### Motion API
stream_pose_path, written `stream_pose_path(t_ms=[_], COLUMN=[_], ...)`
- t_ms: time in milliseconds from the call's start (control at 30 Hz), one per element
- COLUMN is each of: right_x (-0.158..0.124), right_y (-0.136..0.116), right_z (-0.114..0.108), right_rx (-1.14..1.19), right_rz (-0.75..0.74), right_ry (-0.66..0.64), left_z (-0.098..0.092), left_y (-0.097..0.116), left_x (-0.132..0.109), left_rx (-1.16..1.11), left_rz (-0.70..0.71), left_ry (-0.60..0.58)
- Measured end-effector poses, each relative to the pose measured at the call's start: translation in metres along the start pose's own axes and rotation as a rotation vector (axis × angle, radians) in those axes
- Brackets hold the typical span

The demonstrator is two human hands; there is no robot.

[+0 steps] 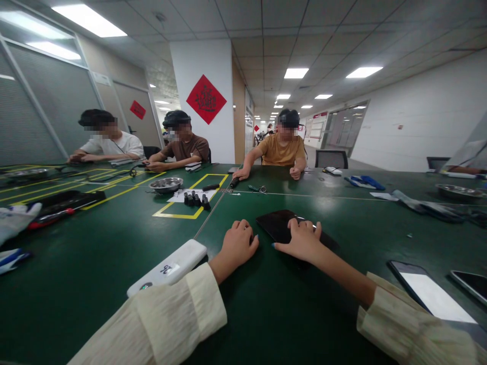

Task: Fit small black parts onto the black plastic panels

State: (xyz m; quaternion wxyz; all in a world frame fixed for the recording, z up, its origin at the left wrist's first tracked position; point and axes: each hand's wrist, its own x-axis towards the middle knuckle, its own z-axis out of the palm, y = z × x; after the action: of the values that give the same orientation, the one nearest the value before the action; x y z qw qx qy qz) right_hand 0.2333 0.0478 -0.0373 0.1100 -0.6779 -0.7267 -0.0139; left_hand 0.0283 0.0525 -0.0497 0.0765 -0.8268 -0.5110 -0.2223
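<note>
My left hand (pixel 237 245) rests on the green table with its fingers loosely curled and its thumb apart. Nothing shows in it, though its palm side is hidden. To its right, my right hand (pixel 302 240) lies over a flat, glossy black object (pixel 274 224) whose exact kind I cannot make out. The fingers of that hand are spread and bent across the top, with the thumb pointing left; part of the object is hidden beneath. A white power bank (pixel 171 268) lies beside my left wrist.
Several black cylindrical pieces (pixel 197 199), a metal bowl (pixel 166 184) and a yellow-taped rectangle (pixel 175 215) are ahead on the left. Phones (pixel 429 289) lie at right, gloves (pixel 426 205) beyond. Across the table (pixel 152 238), a person (pixel 283 152) holds a dark-handled tool; others sit left.
</note>
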Motion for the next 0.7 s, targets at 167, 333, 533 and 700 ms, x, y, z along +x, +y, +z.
stream_pose_path(t_ms=[167, 333, 533, 700], right_x=[-0.021, 0.0, 0.049, 0.042], right_y=[-0.012, 0.005, 0.119, 0.237], right_z=[-0.014, -0.047, -0.061, -0.032], right_rx=[-0.138, 0.107, 0.02, 0.035], right_rz=[-0.21, -0.161, 0.398, 0.883], right_ry=[-0.052, -0.283, 0.05, 0.082], left_z=[0.001, 0.001, 0.002, 0.003], left_y=[0.002, 0.004, 0.005, 0.006], left_x=[-0.001, -0.002, -0.004, -0.005], left_rx=[0.109, 0.189, 0.233, 0.254], left_rz=[-0.033, -0.062, -0.082, -0.129], left_ry=[-0.028, -0.039, 0.062, 0.068])
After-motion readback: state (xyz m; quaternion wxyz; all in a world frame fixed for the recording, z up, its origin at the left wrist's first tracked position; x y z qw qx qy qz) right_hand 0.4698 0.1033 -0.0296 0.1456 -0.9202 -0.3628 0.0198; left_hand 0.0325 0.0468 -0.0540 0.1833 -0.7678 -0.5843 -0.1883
